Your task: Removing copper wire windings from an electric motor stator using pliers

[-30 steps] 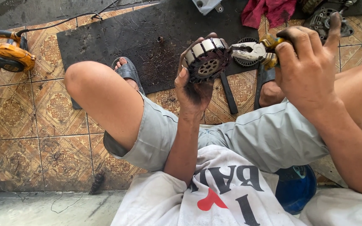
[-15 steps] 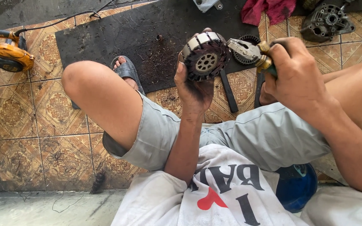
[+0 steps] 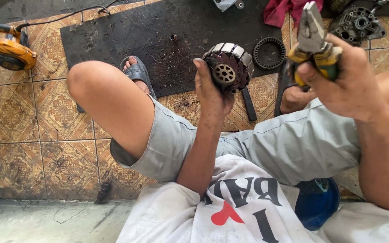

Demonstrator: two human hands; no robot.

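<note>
My left hand (image 3: 211, 92) grips a round metal rotor (image 3: 228, 67) with dark windings and a pale toothed hub facing me, held up between my knees. My right hand (image 3: 345, 76) is closed around the yellow handles of a pair of pliers (image 3: 312, 38), whose grey jaws point up and away from the rotor. The pliers are apart from the rotor, to its right. Both hands hover over my lap and a black rubber mat (image 3: 167, 31).
A black ring-shaped part (image 3: 269, 52) lies on the mat beside the rotor. A grey metal housing (image 3: 357, 22) and a red rag (image 3: 289, 9) lie at the back right. A yellow power tool (image 3: 3, 49) sits far left. My sandalled feet rest on patterned tiles.
The pliers were at the rotor's edge; my right hand has since pulled them right and up, away from it. The rotor has turned slightly in my left hand.
</note>
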